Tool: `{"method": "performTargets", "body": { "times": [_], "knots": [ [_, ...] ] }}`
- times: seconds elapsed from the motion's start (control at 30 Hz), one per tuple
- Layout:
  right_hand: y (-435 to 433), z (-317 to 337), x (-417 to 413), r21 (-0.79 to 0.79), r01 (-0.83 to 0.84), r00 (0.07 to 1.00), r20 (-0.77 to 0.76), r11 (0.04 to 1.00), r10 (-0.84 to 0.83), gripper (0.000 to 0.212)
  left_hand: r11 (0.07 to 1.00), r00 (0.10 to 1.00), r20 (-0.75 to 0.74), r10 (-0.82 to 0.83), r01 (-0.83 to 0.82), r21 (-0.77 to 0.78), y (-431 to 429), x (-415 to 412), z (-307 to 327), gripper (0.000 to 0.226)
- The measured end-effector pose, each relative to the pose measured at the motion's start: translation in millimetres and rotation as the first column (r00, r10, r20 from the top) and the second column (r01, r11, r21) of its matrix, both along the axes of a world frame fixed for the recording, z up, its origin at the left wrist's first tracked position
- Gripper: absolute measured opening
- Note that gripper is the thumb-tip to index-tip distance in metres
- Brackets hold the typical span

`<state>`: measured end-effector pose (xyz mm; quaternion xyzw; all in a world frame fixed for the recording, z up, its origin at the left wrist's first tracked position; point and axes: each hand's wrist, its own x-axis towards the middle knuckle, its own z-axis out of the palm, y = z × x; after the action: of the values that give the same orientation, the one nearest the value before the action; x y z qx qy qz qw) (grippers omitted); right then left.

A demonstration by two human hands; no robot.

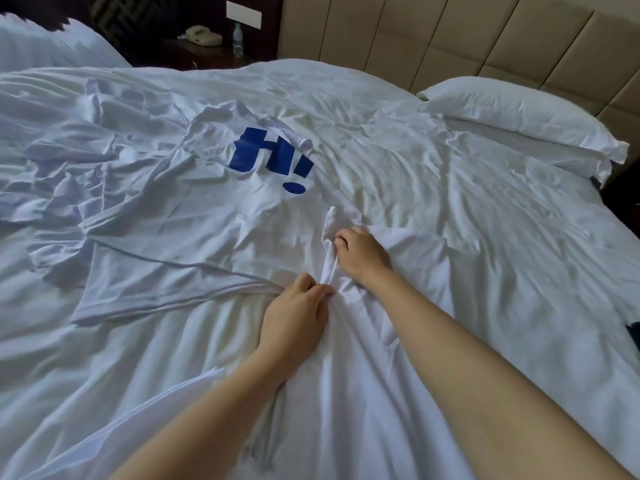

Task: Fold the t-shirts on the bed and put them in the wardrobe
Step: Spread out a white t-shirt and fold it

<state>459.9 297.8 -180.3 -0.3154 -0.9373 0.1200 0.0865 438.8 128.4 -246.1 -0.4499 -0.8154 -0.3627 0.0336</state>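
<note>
The white t-shirt (194, 216) lay creased on the bed (467, 209), blue print up. My left hand (294, 320) and right hand (360, 254) each clutched bunched white fabric (330, 233).

Two hands: left hand (294, 320), right hand (360, 254). One bed (467, 209), one pillow (519, 116), one bottle (237, 39), one telephone (200, 35). T-shirts I count two: printed t-shirt (207, 209), plain t-shirt (346, 375); in the crumpled cloth (52, 174) maybe more, unclear.

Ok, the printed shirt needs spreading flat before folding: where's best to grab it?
By the hem: its one straight edge, lying nearest you. The left hand seems to pinch its right end; take the free left corner from the near side. Around the print the shirt is bunched.
</note>
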Motion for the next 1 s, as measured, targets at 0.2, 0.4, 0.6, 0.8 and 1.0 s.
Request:
{"method": "performTargets", "body": {
  "times": [0.2,0.4,0.6,0.8,1.0],
  "knots": [
    [-55.0,24.3,62.2,-0.053,-0.085,0.996,-0.022,0.995,0.084,0.040,0.936,0.969,0.200,-0.148,0.202,-0.287,-38.5,1.5,44.8,0.045],
    [-164.5,40.5,128.9,-0.079,-0.213,0.977,-0.047,0.974,0.210,0.039,0.923,0.999,0.032,-0.025,0.036,-0.383,-137.1,17.6,81.8,0.042],
    [-248.5,24.7,171.8,-0.056,-0.313,0.945,-0.116,0.948,0.306,0.031,0.908,0.997,0.009,0.077,-0.067,-0.414,-223.7,32.7,85.0,0.049],
    [-289.6,-6.3,194.1,0.116,-0.359,0.910,-0.178,0.926,0.375,0.013,0.815,0.985,0.025,0.171,-0.127,-0.565,-266.5,42.1,69.1,0.069],
    [-298.0,-38.0,204.2,0.024,-0.385,0.921,-0.051,0.923,0.386,0.043,0.809,0.975,-0.007,0.223,-0.189,-0.557,-266.9,47.2,54.5,0.090]
  ]
}}
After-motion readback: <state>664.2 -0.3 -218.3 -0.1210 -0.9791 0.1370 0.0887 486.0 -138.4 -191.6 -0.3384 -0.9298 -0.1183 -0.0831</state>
